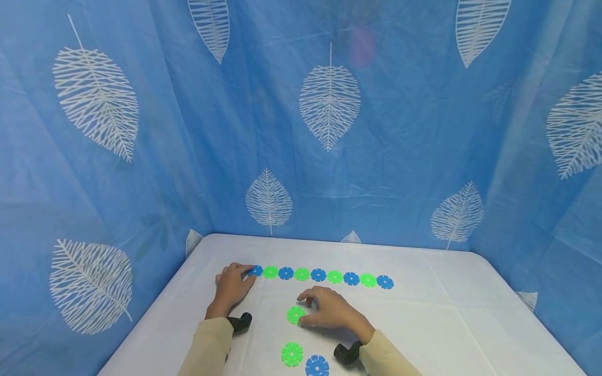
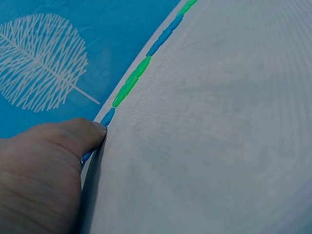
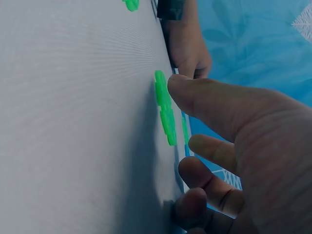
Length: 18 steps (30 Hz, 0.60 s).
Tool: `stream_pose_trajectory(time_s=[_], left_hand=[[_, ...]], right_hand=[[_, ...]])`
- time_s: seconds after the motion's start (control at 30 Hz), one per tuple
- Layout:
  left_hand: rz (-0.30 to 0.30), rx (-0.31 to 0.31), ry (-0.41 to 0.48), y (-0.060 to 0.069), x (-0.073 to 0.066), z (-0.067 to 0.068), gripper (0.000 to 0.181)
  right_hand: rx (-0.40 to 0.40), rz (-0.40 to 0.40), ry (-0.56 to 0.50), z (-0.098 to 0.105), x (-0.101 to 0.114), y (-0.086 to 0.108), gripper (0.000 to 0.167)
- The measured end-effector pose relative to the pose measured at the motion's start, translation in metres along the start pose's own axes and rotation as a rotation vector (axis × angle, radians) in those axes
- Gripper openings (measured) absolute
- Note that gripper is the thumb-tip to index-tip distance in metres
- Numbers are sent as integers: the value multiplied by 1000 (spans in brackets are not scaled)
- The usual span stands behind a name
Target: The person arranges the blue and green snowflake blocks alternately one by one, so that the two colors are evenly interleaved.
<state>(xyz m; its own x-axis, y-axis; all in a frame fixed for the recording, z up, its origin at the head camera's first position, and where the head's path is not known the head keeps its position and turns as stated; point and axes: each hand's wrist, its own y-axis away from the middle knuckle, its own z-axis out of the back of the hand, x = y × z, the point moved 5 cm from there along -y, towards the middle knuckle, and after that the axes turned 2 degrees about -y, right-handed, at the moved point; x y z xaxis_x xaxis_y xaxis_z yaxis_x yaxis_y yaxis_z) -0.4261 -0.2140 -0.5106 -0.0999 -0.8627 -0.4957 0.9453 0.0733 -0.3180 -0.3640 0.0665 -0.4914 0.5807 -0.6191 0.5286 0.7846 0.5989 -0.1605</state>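
At the left end of a row of notched plastic discs lies a blue disc (image 1: 256,270). My left hand (image 1: 231,286) pinches it, index finger at its far edge and thumb at its near edge. The left wrist view shows the thumb against this blue disc (image 2: 108,117), with a green disc (image 2: 131,82) beside it. Nearer to me, a single green disc (image 1: 294,315) lies flat. My right hand (image 1: 331,309) is around its right side, thumb by its edge and index finger beyond it. In the right wrist view, the fingers are spread apart near the green disc (image 3: 165,107).
The row continues rightward, alternating blue and green, to a blue disc (image 1: 385,282). Near the front lie another green disc (image 1: 291,354) and a blue disc (image 1: 317,366). A white cloth covers the table (image 1: 451,329). Blue curtains (image 1: 395,130) with leaf prints surround it.
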Motion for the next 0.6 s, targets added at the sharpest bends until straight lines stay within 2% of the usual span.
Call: stream_pose_trajectory(time_s=[0.2, 0.6], left_hand=[[0, -2, -2, 0, -1, 1, 39], [-5, 6, 2, 1, 0, 0, 39]], right_hand=[[-5, -9, 38, -3, 1, 0, 55], [2, -7, 34, -2, 7, 2, 48]])
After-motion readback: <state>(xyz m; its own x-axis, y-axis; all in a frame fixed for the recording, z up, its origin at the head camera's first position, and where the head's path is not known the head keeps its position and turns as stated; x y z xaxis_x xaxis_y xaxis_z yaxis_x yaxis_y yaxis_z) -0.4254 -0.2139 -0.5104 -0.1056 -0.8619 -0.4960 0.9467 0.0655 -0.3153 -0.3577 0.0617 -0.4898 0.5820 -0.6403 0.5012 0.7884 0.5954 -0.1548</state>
